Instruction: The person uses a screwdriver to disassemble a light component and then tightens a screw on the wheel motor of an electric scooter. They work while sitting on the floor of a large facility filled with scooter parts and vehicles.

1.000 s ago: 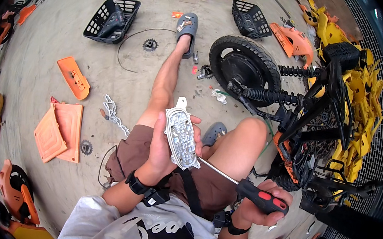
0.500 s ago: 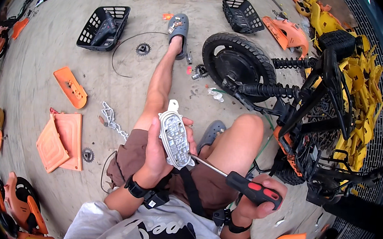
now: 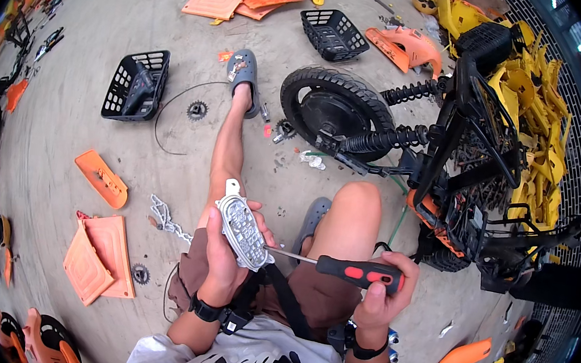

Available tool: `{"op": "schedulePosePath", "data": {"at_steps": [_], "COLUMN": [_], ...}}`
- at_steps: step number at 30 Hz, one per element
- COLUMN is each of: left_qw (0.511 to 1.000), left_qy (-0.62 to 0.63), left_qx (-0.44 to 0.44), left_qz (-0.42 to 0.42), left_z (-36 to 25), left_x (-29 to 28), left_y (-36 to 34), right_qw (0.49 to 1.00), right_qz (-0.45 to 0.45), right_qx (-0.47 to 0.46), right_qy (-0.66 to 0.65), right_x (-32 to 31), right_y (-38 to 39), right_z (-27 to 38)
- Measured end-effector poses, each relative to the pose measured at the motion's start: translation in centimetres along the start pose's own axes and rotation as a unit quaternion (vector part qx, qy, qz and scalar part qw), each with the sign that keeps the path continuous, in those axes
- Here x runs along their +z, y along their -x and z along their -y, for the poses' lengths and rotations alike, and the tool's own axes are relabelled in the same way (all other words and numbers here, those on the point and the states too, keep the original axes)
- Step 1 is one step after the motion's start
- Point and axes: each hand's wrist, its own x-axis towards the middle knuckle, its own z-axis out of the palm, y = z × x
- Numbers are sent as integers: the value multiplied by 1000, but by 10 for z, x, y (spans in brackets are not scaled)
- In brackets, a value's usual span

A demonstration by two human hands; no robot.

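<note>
Left hand has its fingers wrapped round the near end of a grey light unit, thumb along its left edge, holding it up over the lap with the ribbed face turned up toward the camera. Right hand is clenched round the black-and-red handle of a screwdriver, and the metal shaft runs left so the tip now sits right at the unit's near-right edge. A second ago the tip looked a bit off that edge and the driver slanted up from lower right; now it lies almost level and is touching the housing, so I'd say the tip is seated on a screw or seam there, though the contact spot is too small to make out. The unit's long axis runs near-right to far-left, its narrow tab end pointing away toward the outstretched left leg. The driver crosses it nearly at a right angle. Further out: a chain on the concrete just left of the thigh, orange panels left of that, a black basket far left, and the stripped bike's wheel and frame off to the right.
</note>
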Motion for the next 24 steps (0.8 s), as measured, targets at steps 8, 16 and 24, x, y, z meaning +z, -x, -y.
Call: {"op": "schedulePosePath", "data": {"at_steps": [8, 16, 24], "left_qw": [999, 999, 999], "left_qy": [-33, -26, -7], "left_qx": [26, 24, 29], "left_qz": [-8, 7, -21], "left_z": [-5, -5, -5], "left_x": [-5, -7, 0], "left_y": [0, 2, 2], "right_qw": [996, 997, 998], "right_qz": [65, 51, 60], "right_qx": [39, 49, 4], "right_qy": [39, -4, 18], "right_x": [-7, -7, -7], "right_y": [-10, -9, -7], "right_z": [7, 5, 3]}}
